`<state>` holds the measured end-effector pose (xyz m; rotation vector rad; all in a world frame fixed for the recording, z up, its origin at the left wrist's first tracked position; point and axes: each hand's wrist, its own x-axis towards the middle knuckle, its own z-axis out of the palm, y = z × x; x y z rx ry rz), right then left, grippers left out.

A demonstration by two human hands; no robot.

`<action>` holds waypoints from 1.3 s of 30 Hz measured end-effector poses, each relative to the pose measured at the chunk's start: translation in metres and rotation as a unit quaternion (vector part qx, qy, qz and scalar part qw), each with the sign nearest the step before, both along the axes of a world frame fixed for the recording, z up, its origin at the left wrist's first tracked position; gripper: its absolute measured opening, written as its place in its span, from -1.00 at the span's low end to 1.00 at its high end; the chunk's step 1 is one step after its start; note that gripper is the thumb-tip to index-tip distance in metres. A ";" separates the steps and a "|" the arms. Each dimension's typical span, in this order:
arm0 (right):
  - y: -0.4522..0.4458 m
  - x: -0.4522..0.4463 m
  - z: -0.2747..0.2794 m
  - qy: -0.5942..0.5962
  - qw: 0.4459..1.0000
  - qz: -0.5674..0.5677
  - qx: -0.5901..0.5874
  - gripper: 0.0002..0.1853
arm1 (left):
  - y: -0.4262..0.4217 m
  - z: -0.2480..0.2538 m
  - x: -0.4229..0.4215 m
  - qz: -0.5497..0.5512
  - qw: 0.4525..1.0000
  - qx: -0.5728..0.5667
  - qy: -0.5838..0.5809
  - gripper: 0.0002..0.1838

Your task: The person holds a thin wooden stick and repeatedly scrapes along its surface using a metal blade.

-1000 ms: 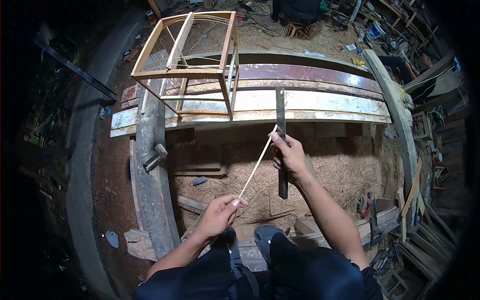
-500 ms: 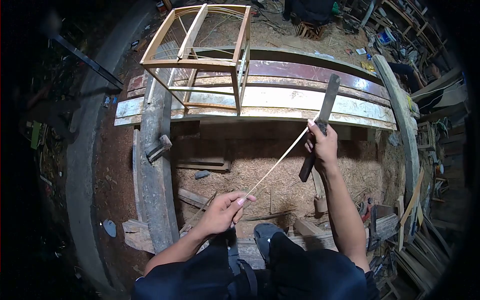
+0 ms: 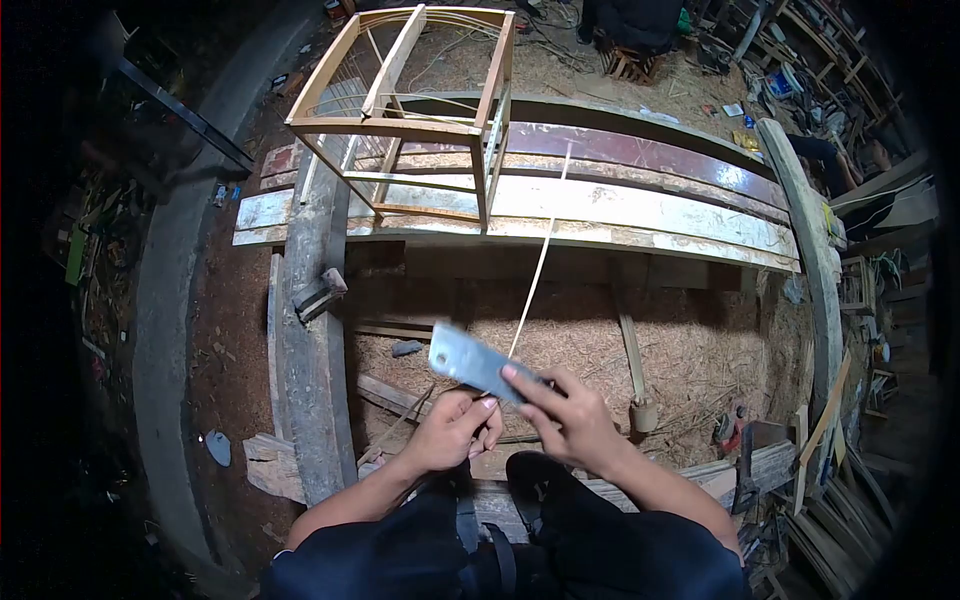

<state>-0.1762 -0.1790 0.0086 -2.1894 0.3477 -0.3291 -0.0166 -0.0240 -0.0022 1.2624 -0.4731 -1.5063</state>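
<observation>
My left hand (image 3: pixel 455 430) pinches the lower end of a thin pale wooden strip (image 3: pixel 536 275) in front of my knees. The strip rises from there, leaning slightly right, its far end over the workbench boards. A broad flat blade (image 3: pixel 470 361) with a hole near its end is gripped in my right hand (image 3: pixel 575 415), thumb on the blade. It crosses just above the left fingers and partly covers the strip; its handle is hidden by my hand. Whether the edge touches the strip I cannot tell.
A wooden frame (image 3: pixel 402 128) with thin bars stands on the long boards (image 3: pixel 640 215). A heavy beam (image 3: pixel 312 390) runs along the left, and a pole (image 3: pixel 805 230) along the right. Shavings (image 3: pixel 590 320) cover the ground. A person (image 3: pixel 640 25) sits at the back.
My right hand has come down and left to beside my left hand, letting go of the strip's upper end and turning the blade across. The strip now stands steeper.
</observation>
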 end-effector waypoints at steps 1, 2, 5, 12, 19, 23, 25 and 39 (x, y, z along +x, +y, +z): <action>-0.001 0.000 -0.003 -0.001 1.000 0.000 0.000 -0.43 | 0.002 -0.002 0.000 -0.015 1.000 0.000 0.002 -0.63; -0.003 0.000 -0.007 -0.013 0.999 -0.023 -0.018 -0.44 | 0.003 -0.003 0.001 -0.030 1.000 0.000 0.004 -0.63; -0.008 -0.001 -0.001 -0.010 0.996 -0.076 -0.036 -0.45 | 0.001 0.011 0.000 0.016 0.999 -0.015 0.030 -0.65; -0.017 0.000 0.003 0.015 0.997 -0.050 -0.053 -0.44 | 0.009 0.012 0.002 -0.014 0.998 -0.026 0.058 -0.64; -0.020 0.001 0.008 0.032 0.995 -0.048 -0.075 -0.46 | 0.014 0.013 0.004 -0.026 0.996 -0.057 0.059 -0.67; 0.001 -0.003 0.030 0.047 0.993 0.072 -0.083 -0.49 | 0.021 0.006 0.005 -0.017 0.996 -0.045 0.081 -0.66; -0.011 -0.002 0.019 0.038 0.997 0.048 -0.056 -0.49 | 0.015 0.019 0.005 -0.002 0.992 -0.055 0.117 -0.69; -0.016 -0.002 0.020 0.050 0.997 0.002 -0.051 -0.45 | 0.018 0.019 0.010 -0.024 0.998 -0.028 0.053 -0.67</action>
